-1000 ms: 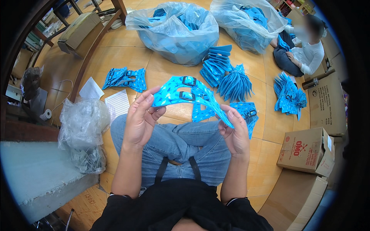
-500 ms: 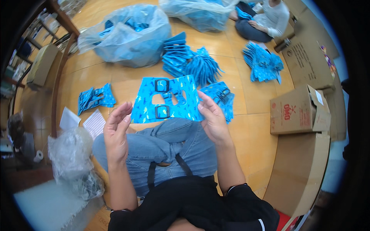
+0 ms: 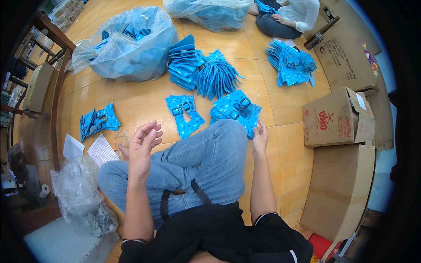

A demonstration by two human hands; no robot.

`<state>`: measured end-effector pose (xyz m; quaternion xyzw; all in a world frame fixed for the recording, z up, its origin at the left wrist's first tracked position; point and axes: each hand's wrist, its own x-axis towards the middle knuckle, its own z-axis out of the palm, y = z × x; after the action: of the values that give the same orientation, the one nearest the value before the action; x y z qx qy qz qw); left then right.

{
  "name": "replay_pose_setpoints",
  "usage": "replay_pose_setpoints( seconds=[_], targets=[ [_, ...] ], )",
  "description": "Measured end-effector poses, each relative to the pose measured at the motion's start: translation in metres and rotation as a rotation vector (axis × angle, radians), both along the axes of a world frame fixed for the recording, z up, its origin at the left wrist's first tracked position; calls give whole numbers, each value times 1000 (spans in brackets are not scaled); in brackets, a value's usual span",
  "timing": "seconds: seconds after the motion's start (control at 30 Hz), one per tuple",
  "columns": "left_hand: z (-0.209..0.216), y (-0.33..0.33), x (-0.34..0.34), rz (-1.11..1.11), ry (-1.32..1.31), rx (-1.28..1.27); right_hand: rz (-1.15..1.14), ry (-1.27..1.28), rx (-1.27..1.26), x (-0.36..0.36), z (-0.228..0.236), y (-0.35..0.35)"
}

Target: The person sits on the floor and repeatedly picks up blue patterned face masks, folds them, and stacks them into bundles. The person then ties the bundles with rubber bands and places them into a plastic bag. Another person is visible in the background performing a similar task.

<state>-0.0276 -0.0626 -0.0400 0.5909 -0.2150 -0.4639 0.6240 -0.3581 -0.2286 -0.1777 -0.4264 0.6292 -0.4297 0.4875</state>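
Observation:
My right hand (image 3: 260, 139) has its fingers and thumb at the near right corner of a blue printed fabric piece with black buckles (image 3: 251, 115). That piece lies on a small pile beyond my right knee. My left hand (image 3: 144, 142) is raised over my left leg, fingers loosely curled and apart, with nothing in it. In front of my shins lies another blue buckled piece (image 3: 185, 115), flat on the floor with a cutout in its middle. More such pieces (image 3: 99, 121) lie overlapping at the left.
Stacked blue pieces (image 3: 217, 76) are fanned out farther ahead, beside a clear bag of blue pieces (image 3: 131, 52). Another pile (image 3: 290, 63) lies near a seated person (image 3: 291, 19). Cardboard boxes (image 3: 331, 118) line the right; crumpled plastic (image 3: 79, 188) and paper sheets (image 3: 103, 149) are at left.
The buckled piece held up before me has gone down to the right, onto the small pile, with my right hand at its corner. The flat piece behind it now shows fully.

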Motion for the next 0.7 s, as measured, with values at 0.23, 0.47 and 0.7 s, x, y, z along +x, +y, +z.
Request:
replay_pose_setpoints(
  seconds=[0.23,0.47,0.7],
  targets=[
    [-75,-26,0,-29,-57,210,-118,166,-27,-7,-23,-8],
    [-170,-85,-18,-40,-552,384,-150,486,-342,18,35,8],
    [-187,-116,-41,31,-800,699,-20,329,-505,62,91,29]
  ],
)
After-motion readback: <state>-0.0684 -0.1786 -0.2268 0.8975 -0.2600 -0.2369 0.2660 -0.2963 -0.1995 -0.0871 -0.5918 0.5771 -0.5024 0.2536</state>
